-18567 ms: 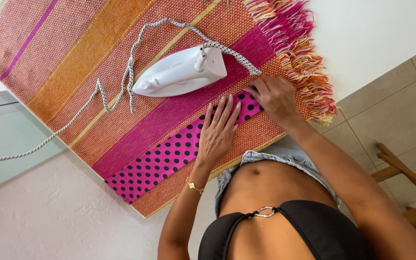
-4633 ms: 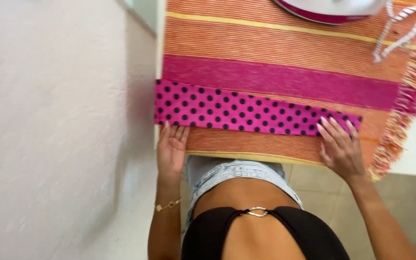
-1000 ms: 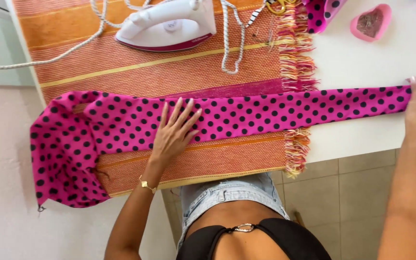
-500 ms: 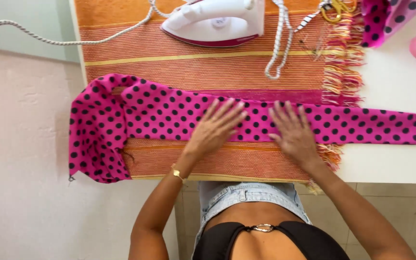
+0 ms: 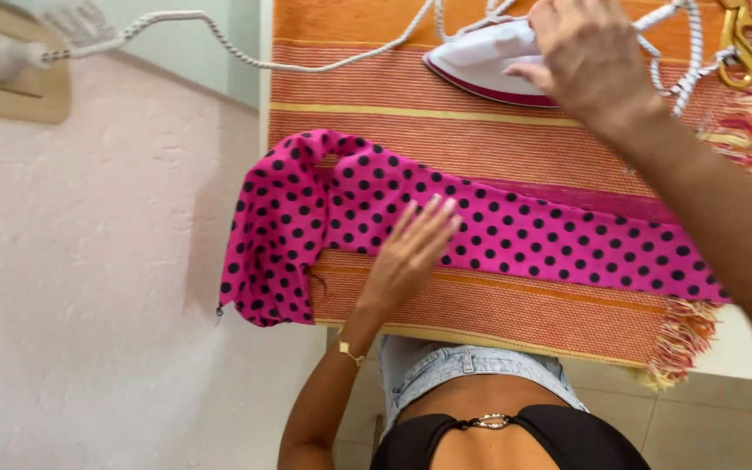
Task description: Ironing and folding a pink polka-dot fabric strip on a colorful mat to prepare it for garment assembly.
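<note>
- On the near part of the orange-and-pink striped woven mat, the pink strip of fabric with black polka dots lies lengthwise, running from far left to near right.
- The left end of the strip hangs bunched over the left edge of the mat; the right end reaches the mat's fringed edge.
- The left hand lies flat on the strip, fingers spread and extended, pressing the cloth down. It grips nothing.
- The right hand is at the far side, curled over the top of the white steam iron with a pink sole edge. The fingers appear to close on the handle; the grip itself is hidden behind the hand.
- The braided white power cord runs from the iron to the left, and loops also lie right of the iron.
- Risk: the left fingers lie on the cloth; a hot sole brought near could burn them.
- Risk: the cord may snag and drag the iron.
- Risk: the hanging end may pull the strip askew.
</note>
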